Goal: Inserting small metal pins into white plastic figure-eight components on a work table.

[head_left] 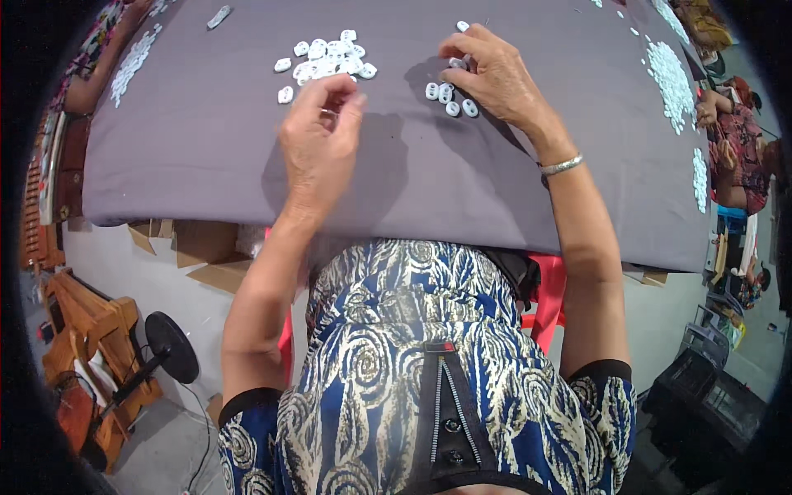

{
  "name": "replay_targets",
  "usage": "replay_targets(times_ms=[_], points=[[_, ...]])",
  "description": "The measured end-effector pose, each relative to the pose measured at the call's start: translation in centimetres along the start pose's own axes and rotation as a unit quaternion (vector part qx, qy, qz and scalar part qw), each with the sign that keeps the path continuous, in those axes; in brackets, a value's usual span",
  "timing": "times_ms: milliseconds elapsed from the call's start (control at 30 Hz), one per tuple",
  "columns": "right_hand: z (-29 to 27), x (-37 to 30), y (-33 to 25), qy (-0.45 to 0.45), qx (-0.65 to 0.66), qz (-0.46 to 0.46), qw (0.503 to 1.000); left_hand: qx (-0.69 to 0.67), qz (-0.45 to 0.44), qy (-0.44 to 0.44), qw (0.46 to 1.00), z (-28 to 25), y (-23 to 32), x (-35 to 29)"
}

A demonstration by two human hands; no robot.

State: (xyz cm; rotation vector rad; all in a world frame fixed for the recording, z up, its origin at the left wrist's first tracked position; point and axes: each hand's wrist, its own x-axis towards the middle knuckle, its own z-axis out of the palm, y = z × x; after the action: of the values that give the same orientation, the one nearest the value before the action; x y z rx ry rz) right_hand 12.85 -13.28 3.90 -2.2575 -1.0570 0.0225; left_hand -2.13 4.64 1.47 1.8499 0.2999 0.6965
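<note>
Bending its fingers low over the desk point(462, 190), the right hand point(499, 82) has its thumb and forefinger around a small white piece point(458, 63); whether it really grips this piece, I cannot tell. Just below these fingertips lie several white oval pieces point(445, 92) with dark marks, and one single piece point(463, 26) is just beyond the same hand. The left hand point(320, 136) is half closed, its thumb near the bent fingers, and I cannot see if something is inside. Directly beyond it is a loose pile of similar pieces point(334, 59). Farther out, well apart from both hands, more small white pieces are spread: one patch point(134, 66) to the left, a bigger patch point(672, 87) to the right.
</note>
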Motion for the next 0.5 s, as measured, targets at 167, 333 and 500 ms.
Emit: replay_targets(times_ms=[167, 333, 500], points=[[0.25, -1.08, 0.8, -0.032, 0.025, -0.093, 0.995, -0.009, -0.02, -0.038, 0.999, 0.9, -0.01, -1.09], [-0.17, -1.01, 0.39, -0.055, 0.032, -0.076, 0.995, -0.001, -0.023, -0.057, 0.998, 1.12, -0.06, -1.03], [0.3, -0.76, 0.93, -0.04, 0.032, -0.064, 0.997, 0.005, -0.028, -0.089, 0.996, 1.25, 0.52, -0.52]])
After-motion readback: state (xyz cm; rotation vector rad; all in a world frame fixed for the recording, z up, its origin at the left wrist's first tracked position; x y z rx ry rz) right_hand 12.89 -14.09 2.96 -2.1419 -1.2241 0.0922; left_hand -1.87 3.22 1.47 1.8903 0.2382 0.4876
